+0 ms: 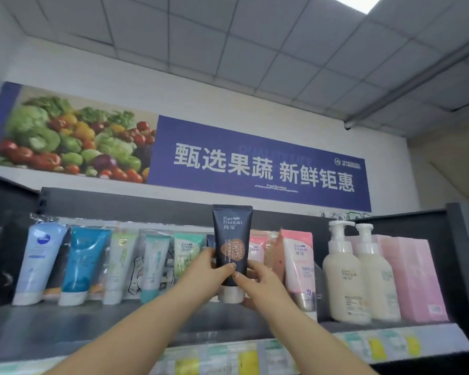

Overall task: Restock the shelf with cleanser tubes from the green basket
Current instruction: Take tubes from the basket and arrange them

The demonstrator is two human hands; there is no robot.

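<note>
Both hands are up at the shelf [65, 323] and the dark navy cleanser tube [232, 239] stands upright between them, cap [231, 293] down, dead centre of the row. The left hand [210, 269] wraps the tube's lower body from nine o'clock, thumb across the front. The right hand [257, 282] closes in from three o'clock, thumb on the label and fingers curled beneath the white cap. Both grips are closed on the tube, neither spread wide.

Where is it going? Looks like the gap between the green tube [186, 255] at its nine o'clock and the pink tube [299, 263] at its three o'clock, with a second navy tube peeking out just behind. Whether the cap is touching the shelf yet, I cannot tell; the fingers hide it.

Handling-wise, I'd judge it light, with a soft squeezable body and a glossy, likely slippery skin. The stiff cap end is the sound place to hold, and the hands are low on it now. Tall and narrow on a small cap, it could topple and knock its neighbours. The pump bottles [341, 274] stand well off at three o'clock. The green basket is out of view.
</note>
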